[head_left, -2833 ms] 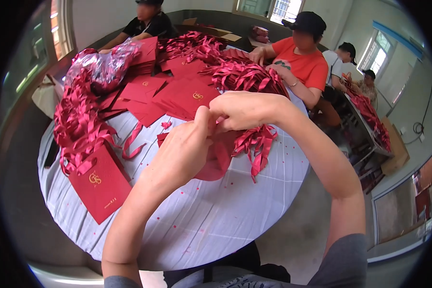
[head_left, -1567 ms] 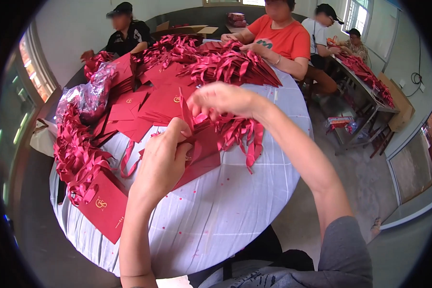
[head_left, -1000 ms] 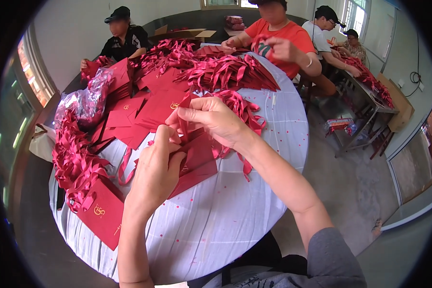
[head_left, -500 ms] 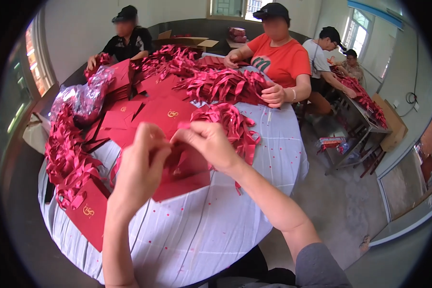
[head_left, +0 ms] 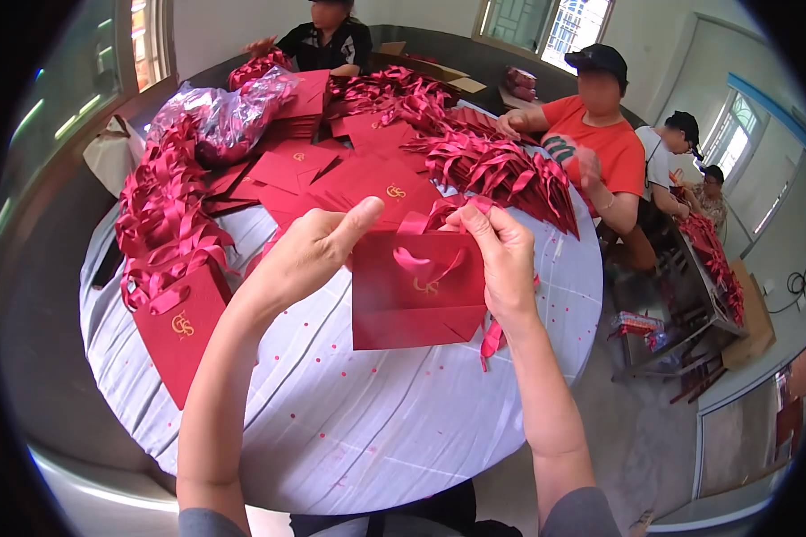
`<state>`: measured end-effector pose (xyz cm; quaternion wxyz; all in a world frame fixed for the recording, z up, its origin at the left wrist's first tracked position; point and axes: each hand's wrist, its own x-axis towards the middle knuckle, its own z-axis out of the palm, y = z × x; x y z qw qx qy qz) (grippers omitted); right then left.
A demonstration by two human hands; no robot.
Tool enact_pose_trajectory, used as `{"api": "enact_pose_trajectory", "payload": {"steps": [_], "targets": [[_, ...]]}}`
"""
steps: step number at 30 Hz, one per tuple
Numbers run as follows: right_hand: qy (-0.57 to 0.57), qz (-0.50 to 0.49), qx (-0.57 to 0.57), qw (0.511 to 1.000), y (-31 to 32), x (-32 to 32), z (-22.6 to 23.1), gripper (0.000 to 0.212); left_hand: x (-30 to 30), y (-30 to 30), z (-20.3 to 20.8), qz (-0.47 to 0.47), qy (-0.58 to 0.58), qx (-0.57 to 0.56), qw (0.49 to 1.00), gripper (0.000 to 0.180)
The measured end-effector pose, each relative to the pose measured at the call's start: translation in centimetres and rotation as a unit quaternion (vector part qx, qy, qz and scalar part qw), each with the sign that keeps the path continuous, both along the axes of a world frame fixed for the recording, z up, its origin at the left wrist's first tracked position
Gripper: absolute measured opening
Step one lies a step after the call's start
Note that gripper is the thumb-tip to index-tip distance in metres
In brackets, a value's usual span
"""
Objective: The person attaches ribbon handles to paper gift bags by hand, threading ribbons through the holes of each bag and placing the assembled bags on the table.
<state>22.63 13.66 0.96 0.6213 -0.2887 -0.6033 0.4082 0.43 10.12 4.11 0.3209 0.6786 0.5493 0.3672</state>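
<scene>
A dark red paper gift bag (head_left: 419, 309) with a gold emblem and a pink-red ribbon handle (head_left: 432, 267) hangs upright over the near side of the table. My right hand (head_left: 508, 259) is closed on its upper right corner, thumb and fingers pinching near the ribbon. At the upper left corner is my left hand (head_left: 318, 249), its thumb stretched up and apart from the bag; its other fingers are mostly hidden. Behind lie flat red bags (head_left: 367, 183) in a spread stack. Another bag (head_left: 184, 336) with ribbon lies left of my left forearm.
A round table under a white cloth (head_left: 358, 430) carries a long row of ribboned bags (head_left: 166, 210), a clear plastic bag (head_left: 233, 112) and a bundle of ribboned bags (head_left: 501, 166). Two people sit across it. More people work at a side table (head_left: 689, 259) on the right.
My hands, close together before, have moved apart. The bag now faces me upright with its ribbon loop showing. The whole view has shifted, with the scene sitting farther right.
</scene>
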Motion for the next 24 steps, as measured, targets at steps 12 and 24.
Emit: {"api": "enact_pose_trajectory", "payload": {"steps": [12,24], "targets": [[-0.134,-0.039,0.071,0.988,-1.3,-1.8,-0.3,0.022,2.6,-0.1,-0.8,-0.005,-0.077,0.066,0.995,0.02],[-0.139,-0.103,0.035,0.984,-0.2,-1.7,-1.8,0.021,1.4,0.0,-0.1,0.063,0.087,0.37,0.923,0.017]]}}
